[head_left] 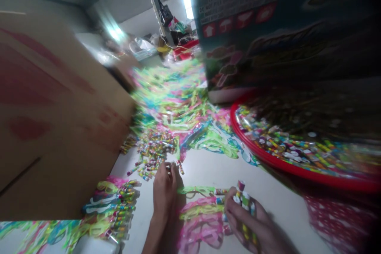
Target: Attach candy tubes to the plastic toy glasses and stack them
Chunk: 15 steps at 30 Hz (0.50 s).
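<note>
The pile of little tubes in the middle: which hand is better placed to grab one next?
Probably the left hand: it's right at the near edge of the pile. The right hand is farther off and already holds several tubes.

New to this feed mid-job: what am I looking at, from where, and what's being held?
There is no machine here: a person works with two bare hands, and the single picture comes from a camera worn on their head. On the white table lie a pile of small tubes and rows of coloured plastic pieces with tubes at one end. The right hand holds several tubes. The left hand is by the pile; blur hides whether it grips one. A red-rimmed tub of tubes stands at right, a cardboard box at left.
</note>
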Tool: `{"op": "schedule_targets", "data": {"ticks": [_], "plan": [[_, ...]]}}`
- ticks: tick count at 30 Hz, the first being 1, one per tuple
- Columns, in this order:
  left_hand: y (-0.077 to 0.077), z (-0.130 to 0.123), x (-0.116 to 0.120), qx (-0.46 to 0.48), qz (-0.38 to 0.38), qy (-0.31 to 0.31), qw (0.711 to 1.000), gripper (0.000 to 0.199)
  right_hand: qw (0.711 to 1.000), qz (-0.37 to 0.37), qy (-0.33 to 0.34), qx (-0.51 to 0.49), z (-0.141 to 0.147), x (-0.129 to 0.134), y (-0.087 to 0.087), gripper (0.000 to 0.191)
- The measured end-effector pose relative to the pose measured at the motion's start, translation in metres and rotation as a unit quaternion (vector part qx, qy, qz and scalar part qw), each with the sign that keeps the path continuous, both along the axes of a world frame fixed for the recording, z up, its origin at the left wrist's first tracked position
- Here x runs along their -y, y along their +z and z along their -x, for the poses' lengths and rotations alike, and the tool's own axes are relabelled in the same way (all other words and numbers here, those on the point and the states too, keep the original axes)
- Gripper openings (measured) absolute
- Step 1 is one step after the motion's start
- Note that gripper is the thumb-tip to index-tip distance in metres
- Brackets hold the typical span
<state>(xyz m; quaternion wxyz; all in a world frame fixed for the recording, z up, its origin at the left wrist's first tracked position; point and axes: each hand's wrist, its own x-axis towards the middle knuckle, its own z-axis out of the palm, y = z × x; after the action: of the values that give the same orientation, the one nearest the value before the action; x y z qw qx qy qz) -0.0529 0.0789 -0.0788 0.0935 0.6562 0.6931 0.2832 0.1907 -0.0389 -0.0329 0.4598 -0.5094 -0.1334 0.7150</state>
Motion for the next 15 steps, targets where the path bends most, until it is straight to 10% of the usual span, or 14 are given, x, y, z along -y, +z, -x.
{"op": "schedule_targets", "data": {"ticks": [9, 15], "plan": [[-0.006, -0.024, -0.012, 0.051, 0.029, -0.032, 0.998, 0.009, 1.000, 0.001, -0.009, 0.004, 0.001, 0.001, -0.005, 0.073], [0.017, -0.015, 0.016, 0.195, 0.076, -0.027, 0.978, 0.038, 0.998, -0.013, -0.067, 0.001, 0.004, -0.009, -0.004, 0.063]]}}
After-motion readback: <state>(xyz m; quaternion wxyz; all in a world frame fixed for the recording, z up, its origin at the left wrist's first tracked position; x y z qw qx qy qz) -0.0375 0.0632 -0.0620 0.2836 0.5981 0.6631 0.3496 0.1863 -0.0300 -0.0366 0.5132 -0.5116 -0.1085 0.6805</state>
